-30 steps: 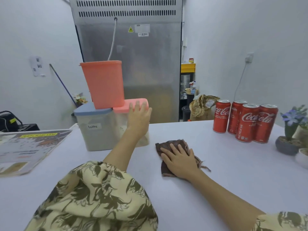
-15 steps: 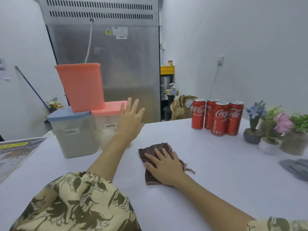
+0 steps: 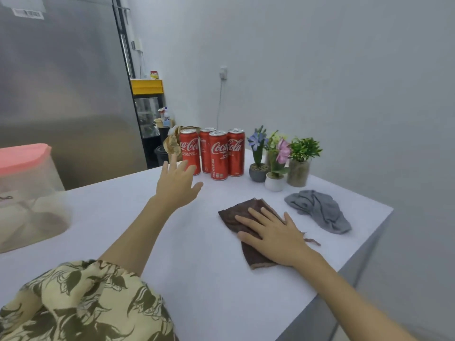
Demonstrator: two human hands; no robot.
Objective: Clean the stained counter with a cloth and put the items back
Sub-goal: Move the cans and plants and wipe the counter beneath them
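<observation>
A folded brown cloth (image 3: 242,212) lies flat on the white counter (image 3: 197,267). My right hand (image 3: 273,235) presses down on it with the fingers spread. My left hand (image 3: 176,184) hovers open above the counter, stretched toward several red Coca-Cola cans (image 3: 218,155) standing at the back edge, and its fingertips are just short of the leftmost can. A clear container with a pink lid (image 3: 27,190) stands at the far left, partly cut off by the frame.
Three small potted plants (image 3: 278,163) stand right of the cans. A crumpled grey cloth (image 3: 320,210) lies near the counter's right edge. A steel refrigerator (image 3: 64,82) rises behind the counter. The counter's right corner drops off close beyond the grey cloth.
My left hand left the pink-lidded container and swung right toward the cans. My view turned right, so the stacked containers slid out of frame. My right hand stays on the brown cloth.
</observation>
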